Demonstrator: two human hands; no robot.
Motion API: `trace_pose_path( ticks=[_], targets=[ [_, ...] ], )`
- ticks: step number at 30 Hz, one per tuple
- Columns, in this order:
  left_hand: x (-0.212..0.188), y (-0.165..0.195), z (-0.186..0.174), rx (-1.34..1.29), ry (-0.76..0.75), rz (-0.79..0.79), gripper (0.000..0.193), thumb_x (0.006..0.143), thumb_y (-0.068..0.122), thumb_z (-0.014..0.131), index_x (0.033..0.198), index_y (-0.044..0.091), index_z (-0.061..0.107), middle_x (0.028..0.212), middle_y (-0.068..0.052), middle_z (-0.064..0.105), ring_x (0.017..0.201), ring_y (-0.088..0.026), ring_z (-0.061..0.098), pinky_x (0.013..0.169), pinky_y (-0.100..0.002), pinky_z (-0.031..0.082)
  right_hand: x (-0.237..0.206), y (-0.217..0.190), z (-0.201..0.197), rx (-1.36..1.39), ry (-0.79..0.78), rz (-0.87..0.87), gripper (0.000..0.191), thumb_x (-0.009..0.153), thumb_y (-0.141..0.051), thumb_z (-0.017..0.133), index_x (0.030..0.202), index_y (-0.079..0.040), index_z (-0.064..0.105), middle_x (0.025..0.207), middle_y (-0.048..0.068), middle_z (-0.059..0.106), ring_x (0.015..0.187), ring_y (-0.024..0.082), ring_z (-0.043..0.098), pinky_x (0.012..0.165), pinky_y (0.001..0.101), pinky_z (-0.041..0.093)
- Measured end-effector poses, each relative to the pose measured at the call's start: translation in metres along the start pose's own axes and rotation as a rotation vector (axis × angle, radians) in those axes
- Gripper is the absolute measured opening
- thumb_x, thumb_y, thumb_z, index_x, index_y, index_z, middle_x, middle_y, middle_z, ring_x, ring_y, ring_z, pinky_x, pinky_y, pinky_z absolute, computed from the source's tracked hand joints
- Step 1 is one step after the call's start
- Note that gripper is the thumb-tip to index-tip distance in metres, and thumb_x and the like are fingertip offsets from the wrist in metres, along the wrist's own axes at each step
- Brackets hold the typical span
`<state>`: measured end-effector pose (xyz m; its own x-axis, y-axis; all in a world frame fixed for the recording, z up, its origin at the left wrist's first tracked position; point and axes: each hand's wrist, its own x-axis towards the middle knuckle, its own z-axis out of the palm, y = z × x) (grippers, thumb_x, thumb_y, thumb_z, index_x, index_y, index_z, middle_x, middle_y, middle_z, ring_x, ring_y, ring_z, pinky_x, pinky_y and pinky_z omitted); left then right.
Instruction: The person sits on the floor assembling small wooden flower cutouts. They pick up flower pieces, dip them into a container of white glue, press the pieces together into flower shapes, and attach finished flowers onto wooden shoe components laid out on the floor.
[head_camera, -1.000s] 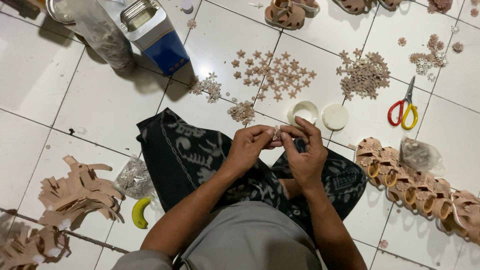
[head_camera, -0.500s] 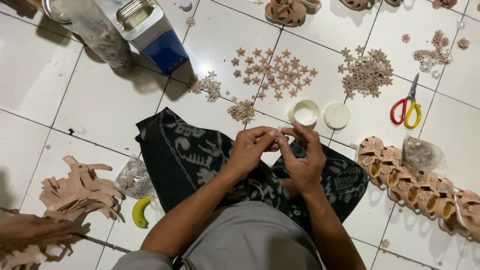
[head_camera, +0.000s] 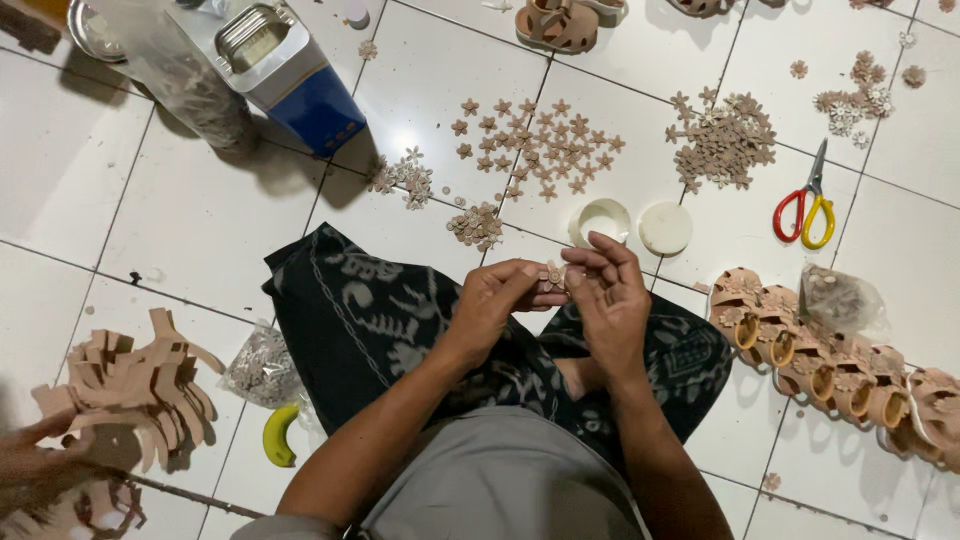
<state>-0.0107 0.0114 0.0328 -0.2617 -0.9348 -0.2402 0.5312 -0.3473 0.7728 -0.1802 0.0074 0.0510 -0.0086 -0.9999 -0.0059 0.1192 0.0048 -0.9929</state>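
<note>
Both hands at centre over lap. Left hand (head_camera: 497, 300) and right hand (head_camera: 608, 300) pinch one small tan flower piece (head_camera: 552, 275) between fingertips. Open white pot (head_camera: 600, 220) on floor at 12 o'clock; scissors (head_camera: 806, 205) at 2 o'clock.

We see both hands at centre, left hand (head_camera: 497, 300) and right hand (head_camera: 610, 298), a small flower piece (head_camera: 551, 275) betw. them. Scissors (head_camera: 806, 203) at 2 o'clock, sandal row (head_camera: 830, 360) at 3, strap pile (head_camera: 140, 385) at 9.
</note>
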Motion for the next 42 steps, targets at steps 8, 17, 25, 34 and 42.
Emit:
trace_pose_path(
  ticks=[8,17,25,34,42],
  targets=[
    [-0.005,-0.008,-0.003,0.13,-0.012,0.065,0.037,0.11,0.023,0.054,0.116,-0.009,0.07,0.098,-0.012,0.075,0.091,-0.016,0.073,0.088,-0.031,0.061,0.002,0.005,0.008,0.04,-0.021,0.058,0.052,0.095,0.005,0.069,0.141,0.004,0.044,0.108,0.014,0.068,0.096,0.015,0.07,0.081,0.0277,0.062],
    [0.0,-0.009,-0.001,0.074,0.032,0.013,0.032,0.106,0.02,0.058,0.114,-0.008,0.07,0.103,-0.014,0.076,0.093,-0.021,0.077,0.087,-0.032,0.063,0.0,0.0,0.003,0.013,0.014,0.08,0.043,0.102,-0.002,0.064,0.141,0.003,0.048,0.111,0.011,0.072,0.104,0.013,0.067,0.093,0.0258,0.055],
    [-0.003,-0.006,-0.002,0.09,0.011,0.023,0.025,0.103,0.013,0.064,0.116,-0.007,0.069,0.1,-0.016,0.077,0.093,-0.021,0.076,0.088,-0.032,0.064,0.002,-0.003,0.0,0.042,-0.012,0.113,0.047,0.096,0.001,0.07,0.138,0.003,0.049,0.102,0.008,0.07,0.095,0.012,0.068,0.089,0.0264,0.056],
    [-0.008,0.0,0.002,0.27,0.104,-0.006,0.023,0.102,0.016,0.063,0.11,-0.006,0.066,0.09,-0.015,0.079,0.088,-0.019,0.079,0.08,-0.029,0.065,-0.004,-0.001,-0.002,0.113,-0.03,0.126,0.047,0.097,0.003,0.068,0.14,0.004,0.049,0.107,0.01,0.071,0.103,0.014,0.07,0.095,0.0288,0.058],
    [-0.01,0.004,0.009,0.313,0.15,-0.001,0.019,0.102,0.015,0.064,0.107,-0.003,0.065,0.083,-0.014,0.078,0.084,-0.017,0.078,0.075,-0.025,0.063,-0.005,-0.006,0.001,0.144,-0.061,0.148,0.055,0.094,0.006,0.071,0.142,0.005,0.046,0.105,0.011,0.07,0.098,0.014,0.07,0.089,0.0285,0.06]
  ],
)
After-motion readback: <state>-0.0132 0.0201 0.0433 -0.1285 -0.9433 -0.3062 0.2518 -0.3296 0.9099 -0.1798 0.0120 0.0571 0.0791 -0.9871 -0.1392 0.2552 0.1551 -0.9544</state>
